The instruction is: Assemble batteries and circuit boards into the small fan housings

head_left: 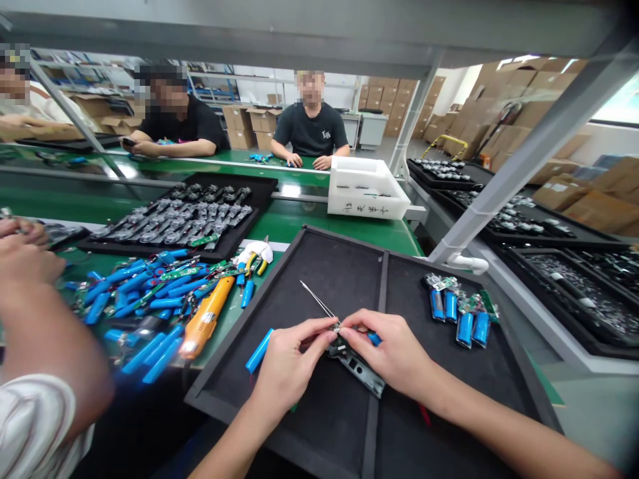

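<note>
Grip: our left hand and right hand closed on thin steel tweezers.
Loose: a blue cylindrical cell lay unfitted.

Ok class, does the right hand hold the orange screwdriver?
No, the right hand is over the black tray; the orange screwdriver lies off it.

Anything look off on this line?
Blue cylindrical cells lie in a loose heap on the green conveyor belt, tangled with circuit boards and an orange electric screwdriver. The black tray beside them holds its grey parts in orderly rows.
</note>
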The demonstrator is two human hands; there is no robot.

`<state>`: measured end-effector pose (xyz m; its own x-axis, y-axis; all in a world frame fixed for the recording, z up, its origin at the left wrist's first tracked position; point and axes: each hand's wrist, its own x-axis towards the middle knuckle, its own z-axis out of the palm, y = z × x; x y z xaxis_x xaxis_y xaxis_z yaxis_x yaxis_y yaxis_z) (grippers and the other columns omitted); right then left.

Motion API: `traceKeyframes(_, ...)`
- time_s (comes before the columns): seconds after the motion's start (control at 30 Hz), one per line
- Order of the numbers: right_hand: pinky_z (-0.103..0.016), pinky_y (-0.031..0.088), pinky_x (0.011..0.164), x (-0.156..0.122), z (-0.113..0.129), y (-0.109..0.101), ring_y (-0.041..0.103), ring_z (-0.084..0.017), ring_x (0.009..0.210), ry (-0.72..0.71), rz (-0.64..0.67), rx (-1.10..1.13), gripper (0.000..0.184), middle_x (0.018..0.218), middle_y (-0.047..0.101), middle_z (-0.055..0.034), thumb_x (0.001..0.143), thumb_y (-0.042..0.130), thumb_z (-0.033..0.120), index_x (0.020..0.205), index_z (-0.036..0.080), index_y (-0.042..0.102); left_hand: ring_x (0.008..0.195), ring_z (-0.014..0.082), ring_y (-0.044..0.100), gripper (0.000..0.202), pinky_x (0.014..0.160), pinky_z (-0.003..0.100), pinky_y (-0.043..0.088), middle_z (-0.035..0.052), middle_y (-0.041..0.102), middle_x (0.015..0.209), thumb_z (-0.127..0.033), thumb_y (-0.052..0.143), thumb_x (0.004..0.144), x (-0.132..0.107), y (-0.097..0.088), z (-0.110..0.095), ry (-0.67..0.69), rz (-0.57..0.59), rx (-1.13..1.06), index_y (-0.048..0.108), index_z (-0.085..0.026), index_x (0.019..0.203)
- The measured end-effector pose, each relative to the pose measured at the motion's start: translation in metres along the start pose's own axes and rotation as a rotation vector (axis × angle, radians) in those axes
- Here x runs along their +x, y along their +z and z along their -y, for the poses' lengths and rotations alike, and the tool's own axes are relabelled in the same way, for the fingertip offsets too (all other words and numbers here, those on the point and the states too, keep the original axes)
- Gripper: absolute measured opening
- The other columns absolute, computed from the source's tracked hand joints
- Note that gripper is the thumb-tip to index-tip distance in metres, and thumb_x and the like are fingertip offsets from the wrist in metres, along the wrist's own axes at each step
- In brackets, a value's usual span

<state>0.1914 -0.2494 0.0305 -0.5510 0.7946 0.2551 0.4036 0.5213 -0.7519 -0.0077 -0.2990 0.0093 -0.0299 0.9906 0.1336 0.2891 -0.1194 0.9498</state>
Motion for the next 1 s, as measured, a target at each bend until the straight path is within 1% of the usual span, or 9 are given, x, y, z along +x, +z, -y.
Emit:
traceKeyframes(0.13, -0.023, 0.046, 0.068, 0.001, 0.003, -0.004, 0.066, -0.013, 0.073, -0.001, 0.025, -0.016, 0.012, 0.085, 0.073, 0.0013, 0.099, 0.062, 0.03, 0.099, 0.023, 0.072, 0.079, 0.0177, 0.076, 0.02, 0.073, 0.023, 0.059, 0.0021, 0.08, 0.092, -0.033, 0.07, 0.09, 0.0, -0.002, -0.001, -0.023, 0.003, -0.014, 0.079, -0.021, 0.104)
traceKeyframes(0.3, -0.023, 0.047, 0.072, 0.01, 0.0, -0.016, 0.067, -0.013, 0.078, 0.018, 0.138, 0.03, 0.013, 0.086, 0.074, 0.0014, 0.098, 0.066, 0.032, 0.092, 0.021, 0.071, 0.076, 0.015, 0.073, 0.016, 0.071, 0.021, 0.055, 0.0, 0.079, 0.088, -0.032, 0.067, 0.093, 0.002, -0.01, -0.006, 0.055, 0.107, 0.065, 0.079, -0.023, 0.1)
traceKeyframes(0.47, -0.023, 0.048, 0.069, 0.017, -0.006, -0.025, 0.066, -0.013, 0.073, 0.055, 0.26, 0.132, 0.022, 0.082, 0.074, 0.0002, 0.096, 0.068, 0.039, 0.089, 0.019, 0.073, 0.079, 0.017, 0.074, 0.017, 0.073, 0.024, 0.053, 0.0005, 0.08, 0.09, -0.033, 0.066, 0.094, 0.005, -0.013, -0.01, 0.077, 0.18, 0.105, 0.079, -0.024, 0.1)
traceKeyframes(0.6, -0.023, 0.048, 0.068, 0.019, -0.006, -0.029, 0.066, -0.013, 0.072, 0.065, 0.275, 0.121, 0.026, 0.081, 0.075, -0.0001, 0.096, 0.067, 0.043, 0.088, 0.018, 0.073, 0.079, 0.0175, 0.074, 0.017, 0.072, 0.025, 0.053, 0.0007, 0.08, 0.092, -0.032, 0.065, 0.094, 0.006, -0.01, -0.011, 0.094, 0.183, 0.11, 0.079, -0.024, 0.1)
traceKeyframes(0.73, -0.024, 0.047, 0.067, 0.02, -0.003, -0.031, 0.065, -0.013, 0.071, 0.069, 0.252, 0.081, 0.024, 0.08, 0.073, 0.0002, 0.096, 0.066, 0.041, 0.086, 0.019, 0.071, 0.081, 0.0189, 0.074, 0.019, 0.073, 0.026, 0.054, 0.0024, 0.08, 0.093, -0.032, 0.064, 0.095, 0.013, -0.006, -0.013, 0.119, 0.173, 0.111, 0.079, -0.023, 0.1)
traceKeyframes(0.83, -0.024, 0.045, 0.068, 0.017, 0.003, -0.033, 0.063, -0.013, 0.073, 0.075, 0.242, 0.032, 0.018, 0.081, 0.071, 0.0011, 0.099, 0.061, 0.036, 0.095, 0.02, 0.069, 0.085, 0.0187, 0.073, 0.019, 0.077, 0.026, 0.054, 0.0029, 0.079, 0.095, -0.032, 0.063, 0.095, 0.021, -0.009, -0.016, 0.15, 0.195, 0.144, 0.077, -0.022, 0.102)
traceKeyframes(0.9, -0.024, 0.042, 0.064, 0.013, 0.007, -0.036, 0.059, -0.012, 0.067, 0.093, 0.262, -0.011, 0.018, 0.075, 0.067, 0.0038, 0.102, 0.055, 0.032, 0.112, 0.022, 0.066, 0.092, 0.0194, 0.071, 0.021, 0.084, 0.029, 0.054, 0.0038, 0.076, 0.102, -0.032, 0.066, 0.094, 0.026, -0.015, -0.017, 0.187, 0.226, 0.203, 0.074, -0.023, 0.11)
traceKeyframes(0.93, -0.023, 0.04, 0.061, 0.011, 0.008, -0.038, 0.056, -0.012, 0.062, 0.103, 0.273, -0.034, 0.022, 0.071, 0.064, 0.0055, 0.103, 0.053, 0.031, 0.121, 0.023, 0.063, 0.099, 0.0207, 0.069, 0.027, 0.09, 0.031, 0.053, 0.0045, 0.074, 0.108, -0.033, 0.069, 0.091, 0.027, -0.019, -0.016, 0.213, 0.252, 0.25, 0.07, -0.023, 0.117)
traceKeyframes(1.0, -0.023, 0.037, 0.057, 0.005, 0.008, -0.042, 0.053, -0.011, 0.058, 0.126, 0.295, -0.073, 0.032, 0.064, 0.058, 0.0076, 0.104, 0.052, 0.032, 0.134, 0.026, 0.057, 0.116, 0.0247, 0.061, 0.051, 0.101, 0.038, 0.048, 0.0059, 0.067, 0.125, -0.032, 0.077, 0.084, 0.026, -0.025, -0.013, 0.273, 0.334, 0.365, 0.061, -0.027, 0.132)
